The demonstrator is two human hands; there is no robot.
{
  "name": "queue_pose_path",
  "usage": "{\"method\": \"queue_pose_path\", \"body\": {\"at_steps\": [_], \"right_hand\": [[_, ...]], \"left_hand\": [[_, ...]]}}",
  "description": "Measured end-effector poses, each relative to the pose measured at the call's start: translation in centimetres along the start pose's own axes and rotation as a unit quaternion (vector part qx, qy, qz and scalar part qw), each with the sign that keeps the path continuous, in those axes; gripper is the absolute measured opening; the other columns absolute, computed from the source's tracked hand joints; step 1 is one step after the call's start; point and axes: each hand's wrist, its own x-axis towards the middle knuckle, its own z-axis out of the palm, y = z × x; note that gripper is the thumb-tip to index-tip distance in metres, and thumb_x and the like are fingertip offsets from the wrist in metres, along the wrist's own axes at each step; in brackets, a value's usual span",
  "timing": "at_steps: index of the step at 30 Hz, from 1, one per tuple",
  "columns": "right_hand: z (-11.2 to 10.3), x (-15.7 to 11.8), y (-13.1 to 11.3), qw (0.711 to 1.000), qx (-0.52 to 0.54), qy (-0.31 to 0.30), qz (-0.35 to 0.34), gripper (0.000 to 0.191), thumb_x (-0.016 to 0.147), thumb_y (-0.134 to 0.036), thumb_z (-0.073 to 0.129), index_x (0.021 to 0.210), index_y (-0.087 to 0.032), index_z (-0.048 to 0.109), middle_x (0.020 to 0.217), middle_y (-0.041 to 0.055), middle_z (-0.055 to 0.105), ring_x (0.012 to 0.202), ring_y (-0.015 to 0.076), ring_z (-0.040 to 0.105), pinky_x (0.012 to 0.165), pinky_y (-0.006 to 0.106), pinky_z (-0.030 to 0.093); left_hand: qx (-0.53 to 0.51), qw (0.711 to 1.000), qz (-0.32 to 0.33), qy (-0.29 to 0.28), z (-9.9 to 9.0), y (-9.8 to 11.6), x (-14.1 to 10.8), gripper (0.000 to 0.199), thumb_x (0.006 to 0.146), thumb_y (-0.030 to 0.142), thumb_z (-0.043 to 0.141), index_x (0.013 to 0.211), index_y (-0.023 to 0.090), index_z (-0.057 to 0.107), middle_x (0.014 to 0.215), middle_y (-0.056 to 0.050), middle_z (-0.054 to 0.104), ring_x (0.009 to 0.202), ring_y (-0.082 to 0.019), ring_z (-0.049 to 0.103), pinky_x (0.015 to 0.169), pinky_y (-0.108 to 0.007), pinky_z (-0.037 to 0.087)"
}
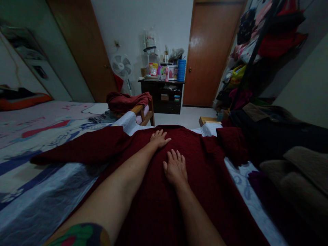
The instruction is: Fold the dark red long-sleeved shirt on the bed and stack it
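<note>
A dark red long-sleeved garment (202, 171) lies spread out in front of me, its neckline at the far side. One sleeve reaches left over the bed, and the other is bent at the right. My left hand (159, 138) rests flat near the neckline with its fingers apart. Closer to me and slightly right, my right hand (175, 166) lies palm down on the middle of the garment, fingers spread. Neither hand holds anything. Under the garment is a light grey-white cloth (74, 181).
A bed with a patterned sheet (48, 116) is at the left. Dark clothes (271, 133) are piled at the right. Beyond stand a wooden chair (147, 118) with red cloth on it, a fan (122, 66), a dark cabinet (161, 99) and a door (211, 54).
</note>
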Motion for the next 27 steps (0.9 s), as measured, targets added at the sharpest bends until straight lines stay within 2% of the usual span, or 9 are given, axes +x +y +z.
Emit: {"method": "queue_pose_path", "body": {"at_steps": [3, 9, 12, 15, 19, 24, 27], "right_hand": [[-0.1, 0.0, 0.0, 1.0, 0.002, -0.006, 0.002, 0.054, 0.093, -0.038, 0.037, 0.144, -0.02, 0.042, 0.154, 0.0069, 0.033, 0.143, 0.0263, 0.022, 0.115, 0.045, 0.012], [-0.2, 0.0, 0.0, 1.0, 0.006, -0.005, 0.001, 0.052, 0.094, -0.035, 0.035, 0.143, -0.02, 0.042, 0.154, 0.0064, 0.034, 0.143, 0.0262, 0.023, 0.115, 0.045, 0.012], [-0.2, 0.0, 0.0, 1.0, 0.011, 0.001, 0.002, 0.052, 0.094, -0.034, 0.035, 0.143, -0.02, 0.043, 0.153, 0.0065, 0.035, 0.143, 0.0265, 0.023, 0.115, 0.045, 0.013], [-0.2, -0.1, 0.0, 1.0, 0.016, 0.007, 0.0, 0.051, 0.093, -0.031, 0.036, 0.142, -0.019, 0.045, 0.152, 0.0068, 0.037, 0.143, 0.0262, 0.024, 0.115, 0.044, 0.013], [-0.2, -0.2, 0.0, 1.0, 0.017, 0.013, 0.0, 0.052, 0.091, -0.026, 0.037, 0.141, -0.018, 0.046, 0.151, 0.0073, 0.039, 0.142, 0.0251, 0.026, 0.115, 0.043, 0.012], [-0.1, -0.1, 0.1, 1.0, 0.016, 0.018, 0.0, 0.053, 0.09, -0.026, 0.039, 0.142, -0.016, 0.045, 0.15, 0.008, 0.04, 0.142, 0.0241, 0.026, 0.116, 0.042, 0.012], [0.0, 0.0, 0.1, 1.0, 0.021, 0.015, 0.002, 0.053, 0.09, -0.025, 0.04, 0.142, -0.015, 0.045, 0.151, 0.0078, 0.039, 0.142, 0.0244, 0.026, 0.116, 0.043, 0.012]], "left_hand": [[0.0, 1.0, 0.001, 0.017, 0.1, -0.3, 0.1, 0.069, 0.091, 0.067, 0.022, 0.145, 0.028, 0.038, 0.159, -0.008, 0.023, 0.143, -0.032, 0.021, 0.111, -0.053, 0.025], [-0.008, 0.999, 0.013, 0.044, 0.4, -0.4, -0.4, 0.061, 0.095, 0.059, 0.023, 0.145, 0.027, 0.037, 0.158, -0.007, 0.026, 0.145, -0.028, 0.02, 0.113, -0.052, 0.021], [-0.016, 0.995, 0.017, 0.101, 0.4, -0.1, -0.8, 0.054, 0.097, 0.048, 0.03, 0.144, 0.024, 0.038, 0.155, -0.009, 0.032, 0.142, -0.025, 0.026, 0.114, -0.048, 0.023], [-0.018, 0.989, 0.036, 0.143, 0.5, 0.5, -1.4, 0.044, 0.097, 0.039, 0.033, 0.136, 0.023, 0.048, 0.149, -0.008, 0.042, 0.136, -0.022, 0.037, 0.111, -0.04, 0.03], [-0.019, 0.992, 0.067, 0.101, 1.0, 1.3, -1.8, 0.043, 0.097, 0.044, 0.033, 0.129, 0.024, 0.054, 0.144, -0.006, 0.049, 0.137, -0.021, 0.037, 0.11, -0.037, 0.033], [-0.008, 0.999, 0.039, 0.013, 0.7, 1.6, -1.2, 0.062, 0.094, 0.058, 0.027, 0.144, 0.022, 0.038, 0.157, -0.01, 0.028, 0.145, -0.026, 0.02, 0.114, -0.046, 0.024], [0.006, 1.0, 0.026, -0.013, 0.0, 1.8, -0.5, 0.072, 0.09, 0.068, 0.025, 0.146, 0.024, 0.036, 0.158, -0.011, 0.025, 0.146, -0.029, 0.018, 0.113, -0.05, 0.023]]}}
